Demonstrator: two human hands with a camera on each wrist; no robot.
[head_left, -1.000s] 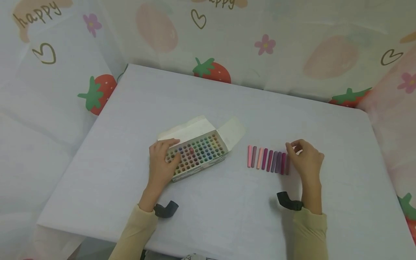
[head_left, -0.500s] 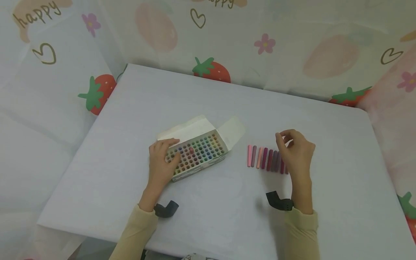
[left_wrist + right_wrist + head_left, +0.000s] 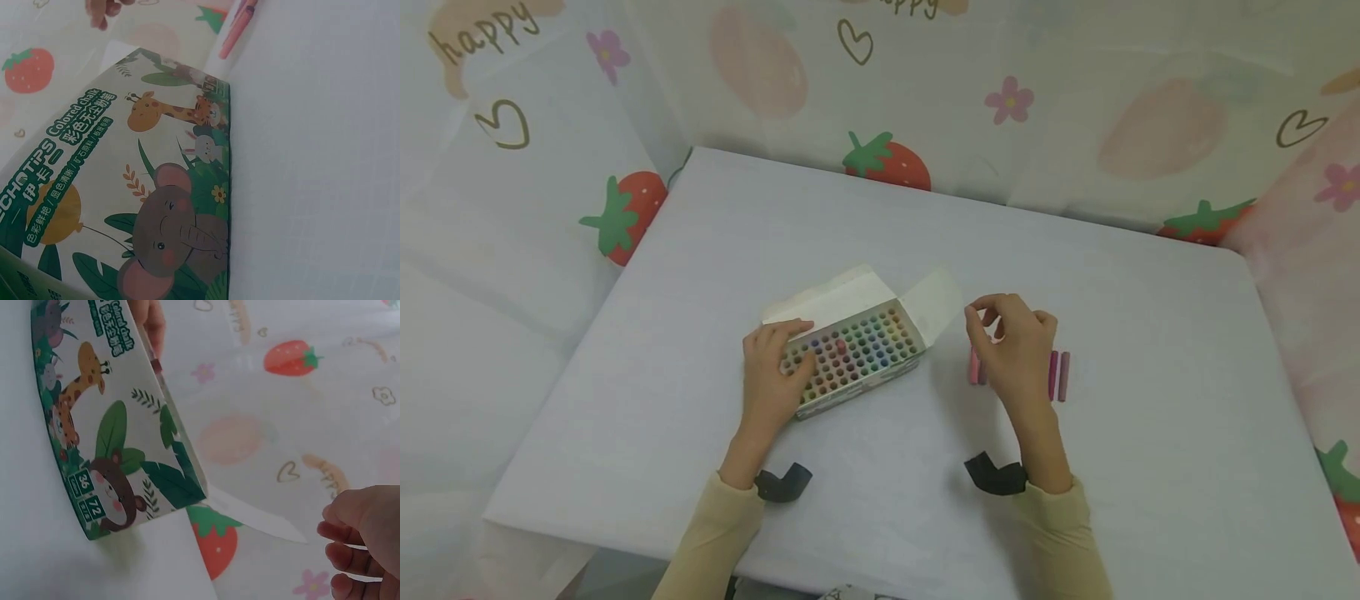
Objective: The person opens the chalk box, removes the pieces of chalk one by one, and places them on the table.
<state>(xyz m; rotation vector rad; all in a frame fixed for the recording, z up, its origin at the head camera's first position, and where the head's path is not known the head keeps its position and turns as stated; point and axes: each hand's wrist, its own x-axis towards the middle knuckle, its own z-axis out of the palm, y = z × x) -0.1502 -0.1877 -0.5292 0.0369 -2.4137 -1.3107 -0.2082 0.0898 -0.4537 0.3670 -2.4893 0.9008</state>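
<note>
My left hand (image 3: 772, 367) holds the left end of an opened colored chalk box (image 3: 865, 389), thumb over its rows of round holes and fingers at the far rim. One reddish chalk stick (image 3: 841, 347) stands up out of the holes. To the right, my right hand (image 3: 1017, 354) is raised over a row of chalk sticks, hiding the middle ones; pink (image 3: 974, 368), magenta (image 3: 1052, 377) and mauve (image 3: 1064, 377) sticks show at its sides. In the right wrist view, that hand's fingers (image 3: 350, 553) are loosely bent with nothing visible between them.
The box's long lid flap (image 3: 838, 298) lies folded back, and a side flap (image 3: 934, 304) sticks out at its right end. All stands on a white-covered table (image 3: 1180, 400). A strawberry-print curtain (image 3: 955, 125) hangs behind.
My right hand has moved left from the right end of the chalk row, uncovering the mauve stick and covering the middle ones. My left hand and the box have stayed put.
</note>
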